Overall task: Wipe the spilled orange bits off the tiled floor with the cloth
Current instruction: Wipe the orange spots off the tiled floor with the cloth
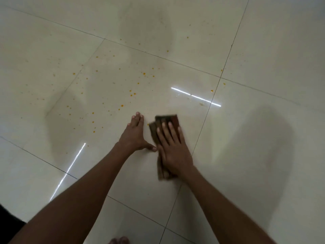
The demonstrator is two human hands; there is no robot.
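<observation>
Small orange bits (131, 95) lie scattered over the glossy cream tiled floor (255, 138), mostly ahead and to the left of my hands, with a few further right near a grout line. A folded brown cloth (168, 119) lies flat on the floor under my right hand (173, 148), whose palm and spread fingers press down on it. It looks blurred. My left hand (135, 134) rests flat on the bare tile just left of the cloth, fingers together, thumb out toward my right hand, holding nothing.
Dark grout lines (207, 111) cross the floor. Bright light streaks (195, 96) reflect off the tiles. Toes of a bare foot (119, 240) show at the bottom edge. A dark patch (7, 221) sits at the lower left corner.
</observation>
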